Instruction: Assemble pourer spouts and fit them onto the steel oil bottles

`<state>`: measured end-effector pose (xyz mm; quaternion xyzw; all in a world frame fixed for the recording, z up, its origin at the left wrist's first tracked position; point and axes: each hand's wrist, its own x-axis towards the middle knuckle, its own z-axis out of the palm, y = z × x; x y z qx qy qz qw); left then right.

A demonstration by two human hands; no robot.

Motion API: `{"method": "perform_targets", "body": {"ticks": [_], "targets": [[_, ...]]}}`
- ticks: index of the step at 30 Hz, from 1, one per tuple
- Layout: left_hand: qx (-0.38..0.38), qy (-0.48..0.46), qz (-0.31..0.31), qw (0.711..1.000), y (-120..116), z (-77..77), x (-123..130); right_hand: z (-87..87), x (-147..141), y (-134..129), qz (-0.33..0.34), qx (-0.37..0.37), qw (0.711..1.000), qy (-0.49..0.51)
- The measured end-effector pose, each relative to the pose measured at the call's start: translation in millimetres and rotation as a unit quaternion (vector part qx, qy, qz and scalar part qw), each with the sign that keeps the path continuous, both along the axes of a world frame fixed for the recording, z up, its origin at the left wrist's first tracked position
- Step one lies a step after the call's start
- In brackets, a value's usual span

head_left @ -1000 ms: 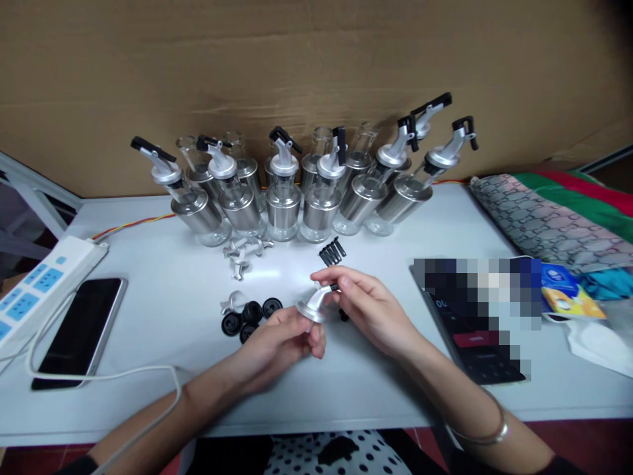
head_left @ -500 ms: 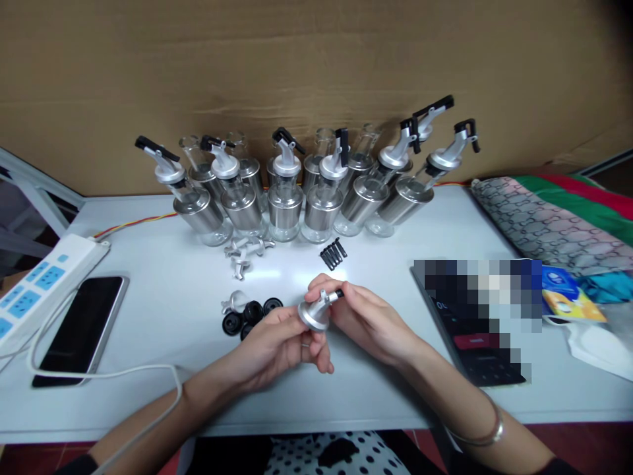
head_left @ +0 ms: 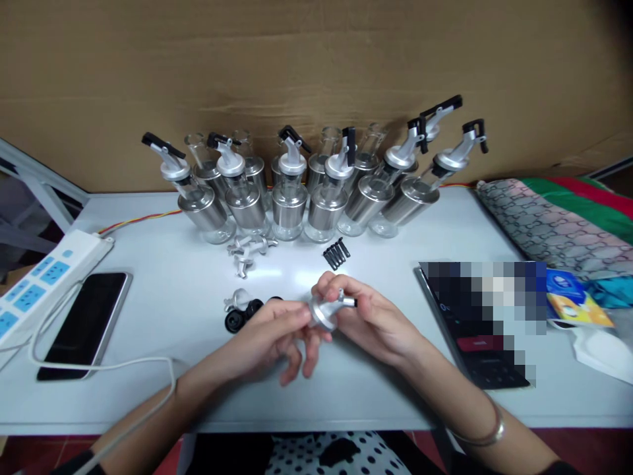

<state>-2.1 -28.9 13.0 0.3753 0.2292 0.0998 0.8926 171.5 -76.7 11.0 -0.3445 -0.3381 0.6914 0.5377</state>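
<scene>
A silver pourer top [head_left: 324, 313] with a small black tip is held between both hands above the table's front half. My left hand [head_left: 277, 333] pinches its round base at the left, with the lower fingers spread. My right hand [head_left: 370, 316] grips the pourer from the right, its fingers around the spout near the black tip. Behind the left hand lie round black caps [head_left: 234, 321] and a loose silver pourer part [head_left: 239, 299]. More silver parts [head_left: 244, 254] lie farther back. Several small black levers [head_left: 337, 254] sit in a row behind the hands.
Several glass and steel bottles [head_left: 289, 204] stand along the back, some with pourers. At the left are a power strip [head_left: 34, 284], a phone [head_left: 84, 326] and a white cable [head_left: 113, 364]. A partly pixelated dark device [head_left: 475, 343] and patterned fabric [head_left: 534, 224] lie at the right.
Both hands and the pourer have shifted slightly right in the view. The left hand's lower fingers have spread, and the pourer has turned a little. The whole view has shifted slightly.
</scene>
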Motion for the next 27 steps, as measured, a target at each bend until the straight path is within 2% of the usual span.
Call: {"method": "perform_targets", "body": {"ticks": [2,3,4,6,8,9,11,14,17,21,27], "targets": [[0.143,0.051,0.035,0.988,10,5.1,-7,0.1,2,1,-0.029,-0.002,1.000,-0.009],[0.233,0.087,0.069,0.966,15,7.9,-10,0.1,4,1,-0.043,-0.003,0.999,-0.016],[0.327,0.123,0.105,0.931,19,10.3,-13,0.0,6,2,-0.054,-0.003,0.998,-0.020],[0.491,0.191,0.148,0.837,28,13.5,-19,-0.7,9,3,-0.068,-0.005,0.997,-0.020],[0.594,0.247,0.120,0.756,33,13.8,-22,-1.9,12,3,-0.075,-0.005,0.997,-0.023],[0.624,0.270,0.087,0.728,35,13.0,-22,-2.5,12,3,-0.077,-0.003,0.997,-0.031],[0.655,0.303,0.011,0.692,37,9.9,-23,-3.9,13,3,-0.076,0.001,0.995,-0.057],[0.679,0.304,-0.054,0.667,37,4.5,-23,-5.5,13,4,-0.077,-0.006,0.995,-0.061],[0.701,0.276,-0.064,0.655,37,1.9,-24,-5.7,11,5,-0.082,-0.027,0.996,-0.011],[0.724,0.232,-0.026,0.649,35,4.3,-24,-4.7,7,4,-0.094,-0.052,0.994,0.000],[0.719,0.123,0.085,0.679,29,5.5,-20,-6.0,5,5,-0.141,-0.086,0.984,-0.064]]}}
